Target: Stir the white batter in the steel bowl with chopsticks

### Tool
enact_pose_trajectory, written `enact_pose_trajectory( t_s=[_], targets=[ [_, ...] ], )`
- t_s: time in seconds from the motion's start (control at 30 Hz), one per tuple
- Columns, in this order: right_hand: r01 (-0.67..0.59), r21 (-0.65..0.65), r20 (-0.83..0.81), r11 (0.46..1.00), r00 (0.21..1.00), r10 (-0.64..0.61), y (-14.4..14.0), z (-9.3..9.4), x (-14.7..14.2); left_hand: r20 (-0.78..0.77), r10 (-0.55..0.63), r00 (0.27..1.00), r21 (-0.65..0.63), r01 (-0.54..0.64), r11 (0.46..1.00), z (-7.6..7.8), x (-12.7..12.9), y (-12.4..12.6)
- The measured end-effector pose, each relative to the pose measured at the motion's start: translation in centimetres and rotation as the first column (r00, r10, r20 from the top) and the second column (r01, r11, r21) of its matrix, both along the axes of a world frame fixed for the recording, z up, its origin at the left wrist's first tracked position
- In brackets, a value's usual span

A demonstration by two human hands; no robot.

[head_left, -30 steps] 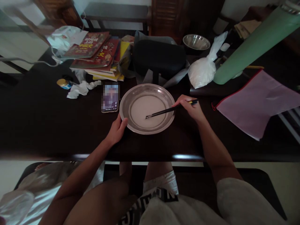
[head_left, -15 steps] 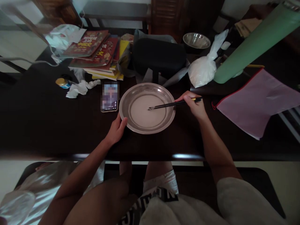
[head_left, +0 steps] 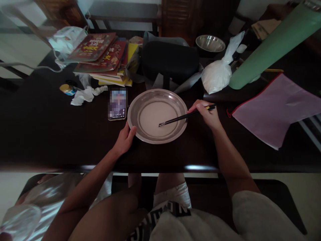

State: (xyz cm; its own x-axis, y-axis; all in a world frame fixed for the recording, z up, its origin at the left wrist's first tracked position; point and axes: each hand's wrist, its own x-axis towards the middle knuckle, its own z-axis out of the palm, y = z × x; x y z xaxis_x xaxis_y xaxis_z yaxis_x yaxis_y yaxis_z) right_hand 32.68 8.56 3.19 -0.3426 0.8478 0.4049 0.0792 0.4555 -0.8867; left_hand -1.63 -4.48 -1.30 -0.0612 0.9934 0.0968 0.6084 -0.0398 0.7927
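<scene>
A round metal basin (head_left: 134,125) stands on the dark table in front of me, with a milky white liquid (head_left: 152,115) in its bottom. My left hand (head_left: 125,136) grips the basin's near left rim, thumb over the edge and fingers hidden beneath the side. In my right hand (head_left: 207,112) is a pair of black chopsticks (head_left: 179,118), pinched near their yellow-banded ends. Their tips dip into the white liquid near the middle of the basin.
A phone (head_left: 117,104) lies left of the basin, near crumpled tissues (head_left: 84,96) and a small jar (head_left: 67,89). Behind are stacked books (head_left: 100,55), a black case (head_left: 170,60), a tied bag of white powder (head_left: 217,78) and a metal bowl (head_left: 210,43). Rightward are a green cylinder (head_left: 271,47) and purple pouch (head_left: 271,110).
The chopstick tips have moved toward me through the liquid, and the chopsticks now slant more. My right hand has shifted only slightly; my left hand and the basin have stayed in place.
</scene>
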Motion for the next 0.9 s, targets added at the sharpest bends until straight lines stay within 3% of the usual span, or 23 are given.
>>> enact_pose_trajectory(
  t_s=[0.07,0.23,0.4,0.57,0.73,0.9],
  targets=[
    [-0.033,0.014,0.057,0.999,0.998,0.032,-0.01,0.05,-0.04,-0.007,-0.003,1.000,0.000,0.003,1.000,0.00,-0.01,0.00],
    [0.073,0.018,0.010,0.997,0.997,-0.074,0.04,0.14,0.13,0.007,0.004,1.000,0.009,-0.004,1.000,-0.13,-0.05,0.02],
    [-0.043,0.027,0.080,0.999,0.996,0.040,0.05,0.09,-0.04,0.019,0.002,1.000,0.010,-0.002,1.000,0.02,0.02,0.02],
    [0.071,0.012,-0.006,0.997,0.997,-0.071,0.08,0.13,0.04,0.022,0.019,1.000,-0.014,-0.019,1.000,0.13,0.06,-0.01],
    [-0.044,0.022,0.091,0.999,0.995,0.042,0.10,-0.04,-0.06,0.015,0.018,1.000,-0.017,-0.018,1.000,0.00,0.03,0.00],
    [0.099,0.022,0.008,0.995,0.995,-0.099,0.15,0.02,0.27,-0.004,0.000,1.000,0.002,0.000,1.000,-0.18,-0.06,0.02]
  ],
)
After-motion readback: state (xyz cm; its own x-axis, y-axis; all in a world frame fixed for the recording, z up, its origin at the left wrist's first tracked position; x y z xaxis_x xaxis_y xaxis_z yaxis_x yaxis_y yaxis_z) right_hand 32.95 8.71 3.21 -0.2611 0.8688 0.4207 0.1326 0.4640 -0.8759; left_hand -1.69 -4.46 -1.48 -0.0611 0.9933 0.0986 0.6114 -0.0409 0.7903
